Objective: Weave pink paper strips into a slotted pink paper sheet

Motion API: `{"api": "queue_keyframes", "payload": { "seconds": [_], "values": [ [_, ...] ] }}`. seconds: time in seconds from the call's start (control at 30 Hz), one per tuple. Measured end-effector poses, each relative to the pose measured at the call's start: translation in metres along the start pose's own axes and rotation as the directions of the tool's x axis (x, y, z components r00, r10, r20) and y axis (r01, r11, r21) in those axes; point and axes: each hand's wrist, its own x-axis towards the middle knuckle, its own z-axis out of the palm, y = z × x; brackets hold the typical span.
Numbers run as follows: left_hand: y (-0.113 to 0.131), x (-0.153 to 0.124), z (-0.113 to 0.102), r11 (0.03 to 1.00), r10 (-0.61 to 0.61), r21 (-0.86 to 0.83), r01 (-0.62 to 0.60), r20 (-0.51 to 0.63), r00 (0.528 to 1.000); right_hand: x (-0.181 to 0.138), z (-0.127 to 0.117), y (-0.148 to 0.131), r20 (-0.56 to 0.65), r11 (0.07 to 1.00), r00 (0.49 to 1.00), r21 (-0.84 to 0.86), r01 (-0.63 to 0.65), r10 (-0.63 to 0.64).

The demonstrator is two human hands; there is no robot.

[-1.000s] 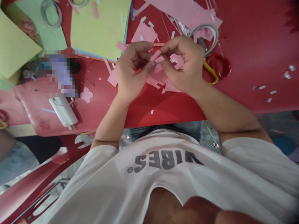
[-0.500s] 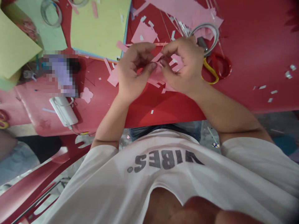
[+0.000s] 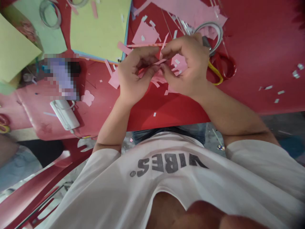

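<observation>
My left hand (image 3: 134,73) and my right hand (image 3: 187,65) meet over the red tabletop (image 3: 152,117). Between their fingertips both hold a thin pink paper strip (image 3: 152,65). Another narrow pink strip (image 3: 163,44) rises just above my right fingers. Loose pink paper scraps (image 3: 177,62) lie under and around my hands, partly hidden by them. Just beyond my right hand are a roll of clear tape (image 3: 213,31) and scissors with yellow and red handles (image 3: 215,71).
Pale green card sheets (image 3: 100,28) lie at the far left of my hands, and a white power bank (image 3: 64,114) sits nearer the table's front edge. Small white scraps (image 3: 281,92) dot the right side. A pixelated patch (image 3: 62,79) hides an object.
My hands have drawn closer together around the pink strip, which now lies flatter between my fingers. A narrow strip stands up above my right hand. The view has shifted slightly.
</observation>
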Motion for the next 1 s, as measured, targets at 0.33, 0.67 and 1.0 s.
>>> {"api": "queue_keyframes", "payload": {
  "seconds": [0.33, 0.67, 1.0],
  "values": [
    [-0.020, 0.000, 0.001, 0.994, 0.112, 0.002, -0.112, -0.029, 0.993, 0.005, -0.007, 0.001, -0.052, 0.990, 0.999, -0.138, 0.010, -0.017],
    [-0.013, 0.003, -0.001, 0.997, 0.056, -0.058, -0.059, -0.060, 0.997, 0.010, -0.015, 0.008, -0.029, 0.994, 0.999, -0.104, 0.038, -0.041],
    [-0.039, 0.009, -0.006, 0.987, 0.028, -0.152, -0.050, -0.146, 0.989, 0.019, -0.008, 0.027, -0.068, 0.830, 0.978, 0.543, -0.127, 0.195]
  ]
}}
